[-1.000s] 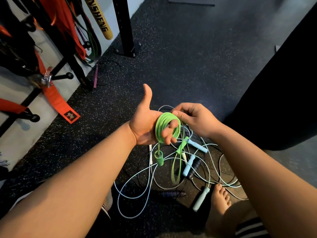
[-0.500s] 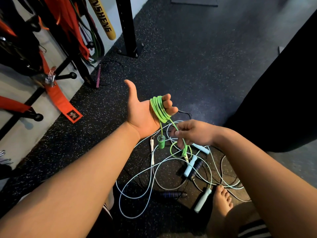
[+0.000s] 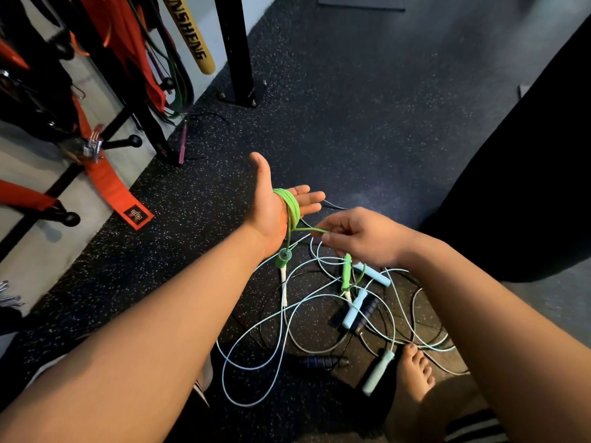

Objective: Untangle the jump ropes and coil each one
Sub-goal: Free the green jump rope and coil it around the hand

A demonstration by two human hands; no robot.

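A green jump rope (image 3: 291, 206) is wound in several loops round my left hand (image 3: 275, 206), whose fingers and thumb are stretched out, palm up. One green handle (image 3: 283, 258) hangs below that wrist. My right hand (image 3: 358, 238) pinches the free green strand just right of the coil. The second green handle (image 3: 346, 276) dangles under the right hand. On the floor below lies a tangle of pale blue rope (image 3: 281, 334) and thin black rope (image 3: 412, 327), with light blue handles (image 3: 353, 310) and dark handles (image 3: 323, 362).
The floor is dark speckled rubber (image 3: 351, 123). A rack with orange straps (image 3: 105, 183) and bands stands at the left wall, with a black post (image 3: 235, 49) behind it. A large black mass (image 3: 527, 155) fills the right. My bare foot (image 3: 414, 372) is beside the tangle.
My right hand has carried the green strand round from the top of the coil to below and right of the left hand. My left hand has risen and its fingers have straightened.
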